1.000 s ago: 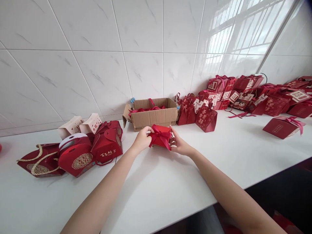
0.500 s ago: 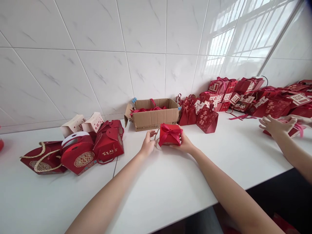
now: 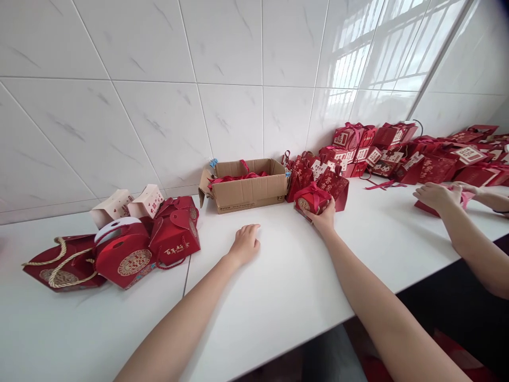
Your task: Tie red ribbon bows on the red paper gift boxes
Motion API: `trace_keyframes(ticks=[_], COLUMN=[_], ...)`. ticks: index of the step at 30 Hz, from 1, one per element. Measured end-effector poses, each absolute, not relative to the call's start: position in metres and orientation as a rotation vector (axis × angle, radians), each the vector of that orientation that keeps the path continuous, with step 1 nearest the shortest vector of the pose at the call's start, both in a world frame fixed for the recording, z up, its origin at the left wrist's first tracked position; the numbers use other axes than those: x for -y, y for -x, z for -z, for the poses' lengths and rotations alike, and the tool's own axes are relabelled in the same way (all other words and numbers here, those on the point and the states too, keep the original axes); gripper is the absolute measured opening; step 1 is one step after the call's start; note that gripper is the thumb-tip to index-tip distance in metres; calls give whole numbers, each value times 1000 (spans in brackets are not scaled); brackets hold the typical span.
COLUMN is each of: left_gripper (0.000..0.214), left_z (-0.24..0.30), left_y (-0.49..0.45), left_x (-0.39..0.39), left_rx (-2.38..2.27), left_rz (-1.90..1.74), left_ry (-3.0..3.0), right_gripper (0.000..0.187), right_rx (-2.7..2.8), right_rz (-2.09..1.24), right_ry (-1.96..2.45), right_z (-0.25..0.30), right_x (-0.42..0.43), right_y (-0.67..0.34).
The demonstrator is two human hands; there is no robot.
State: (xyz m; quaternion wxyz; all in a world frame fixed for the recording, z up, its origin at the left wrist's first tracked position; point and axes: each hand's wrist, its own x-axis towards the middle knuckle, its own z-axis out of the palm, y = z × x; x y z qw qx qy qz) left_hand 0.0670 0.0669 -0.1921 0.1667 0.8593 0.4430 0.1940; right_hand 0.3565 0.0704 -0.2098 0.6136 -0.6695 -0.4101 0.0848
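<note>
A small red gift box (image 3: 312, 199) with a pink-red ribbon bow and a round gold emblem is in my right hand (image 3: 325, 218). My fingers wrap its right and near sides. It is in front of the upright red triangular gift boxes (image 3: 338, 191). My left hand (image 3: 244, 245) is over the white table with nothing in it, fingers loosely bent and the thumb apart. Beyond it stands an open cardboard carton (image 3: 252, 193) with red ribbons (image 3: 238, 178) inside.
Red gift boxes (image 3: 127, 254) with rope handles and two pale printed boxes (image 3: 113, 207) stand at left. Stacked red boxes (image 3: 353, 151) line the tiled wall at right. Another person's hands (image 3: 439, 196) work on a ribboned box at far right.
My right hand has carried the red gift box to the right, beside the triangular boxes. My left hand has let go of its cord and sits lower, apart from it.
</note>
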Motion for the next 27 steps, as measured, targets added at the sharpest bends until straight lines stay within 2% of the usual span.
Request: trace_keyframes(ticks=[4,16,18,23,27], left_gripper=[49,50,52,52,73], left_z=[194,195,190,155,131], left_y=[-67,-68,-68,-42,1], left_x=[-67,-63,-59,-43,-29], left_rx=[-1266,-1308,-1360,-1774,-2312], left_rz=[-540,-624,-687,-1025,-1213], left_ry=[-2472,-2529,-2547,-2544,-2262], right_gripper=[123,134,126,87,79], right_rx=[746,710,744,1002,1287], right_rz=[-222,-225,-116,244,256], right_ry=[1636,1688,1698,1514,1345], right_z=[213,204,201,199,200], right_x=[-69,-60,-56,-53,-54], right_y=[-359,-345,-340,-328,-302])
